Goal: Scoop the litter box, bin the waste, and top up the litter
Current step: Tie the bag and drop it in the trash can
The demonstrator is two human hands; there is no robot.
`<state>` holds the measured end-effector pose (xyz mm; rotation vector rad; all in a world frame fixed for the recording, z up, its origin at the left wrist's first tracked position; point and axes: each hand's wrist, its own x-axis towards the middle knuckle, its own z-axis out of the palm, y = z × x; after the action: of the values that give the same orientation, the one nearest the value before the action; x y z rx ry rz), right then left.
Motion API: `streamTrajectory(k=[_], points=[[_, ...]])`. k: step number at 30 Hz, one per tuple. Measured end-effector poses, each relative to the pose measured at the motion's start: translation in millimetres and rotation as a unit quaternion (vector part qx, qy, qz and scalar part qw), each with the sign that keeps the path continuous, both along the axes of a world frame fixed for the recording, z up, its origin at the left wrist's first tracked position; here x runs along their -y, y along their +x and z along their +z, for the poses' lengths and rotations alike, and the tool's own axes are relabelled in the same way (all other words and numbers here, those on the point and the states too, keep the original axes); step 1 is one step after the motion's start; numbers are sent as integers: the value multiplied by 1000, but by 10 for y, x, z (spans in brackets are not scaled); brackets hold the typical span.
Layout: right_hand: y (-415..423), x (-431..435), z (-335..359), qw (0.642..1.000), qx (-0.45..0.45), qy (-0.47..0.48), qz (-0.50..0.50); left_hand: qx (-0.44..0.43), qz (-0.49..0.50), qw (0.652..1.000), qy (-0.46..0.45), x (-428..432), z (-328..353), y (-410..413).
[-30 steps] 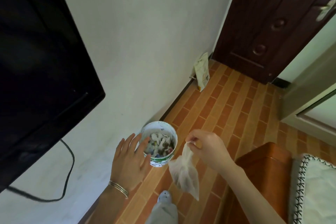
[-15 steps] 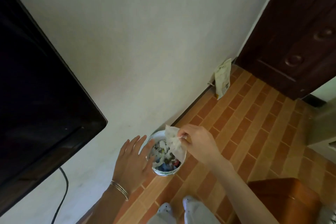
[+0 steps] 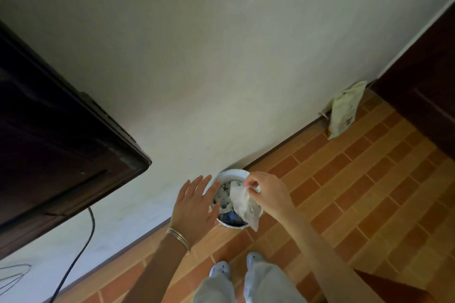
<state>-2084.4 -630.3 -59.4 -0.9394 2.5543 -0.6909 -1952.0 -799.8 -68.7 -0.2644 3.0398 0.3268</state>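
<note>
A small round white bin (image 3: 231, 174) stands on the floor against the wall, filled with mixed rubbish. My right hand (image 3: 267, 193) pinches the top of a thin translucent plastic bag (image 3: 246, 206), which hangs into the bin and drapes over its near rim. My left hand (image 3: 195, 206), with bangles on the wrist, is held flat with fingers spread at the bin's left side, its fingertips at the rim. No litter box or scoop is in view.
A dark television (image 3: 59, 135) juts from the left, with a black cable (image 3: 83, 246) hanging under it. A pale pouch (image 3: 344, 110) leans on the wall near a dark wooden door (image 3: 423, 74). My feet (image 3: 237, 265) stand on brick-patterned tiles.
My right hand carried the bag from in front of the bin to over it and lowered it inside. The left hand stayed at the bin's left rim. The view tilted down.
</note>
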Motion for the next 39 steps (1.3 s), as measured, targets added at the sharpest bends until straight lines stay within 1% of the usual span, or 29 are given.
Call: streamTrajectory(k=[4, 8, 12, 17, 20, 27, 32, 37, 39], points=[[-71, 32, -296, 999, 34, 39, 7, 27, 12, 1000, 0, -28, -48, -58], [-116, 52, -410, 998, 50, 42, 19, 38, 21, 999, 4, -26, -91, -52], [-191, 37, -336, 999, 13, 25, 27, 36, 23, 999, -7, -4, -102, -53], [-248, -10, -212, 996, -66, 8, 62, 26, 33, 999, -14, 29, -57, -86], [-264, -45, -134, 990, -114, 5, 80, 20, 34, 999, -19, 48, 6, -123], [-200, -113, 160, 972, -218, -15, 84, -11, 40, 999, -19, 26, 278, -175], [-123, -138, 374, 967, -239, -7, 82, -68, 41, 996, -36, -60, 460, -189], [1, -252, 502, 966, -252, -33, 55, -113, 43, 992, -44, -225, 585, -145], [55, -323, 505, 966, -253, -28, 51, -128, 38, 990, -40, -285, 598, -123]])
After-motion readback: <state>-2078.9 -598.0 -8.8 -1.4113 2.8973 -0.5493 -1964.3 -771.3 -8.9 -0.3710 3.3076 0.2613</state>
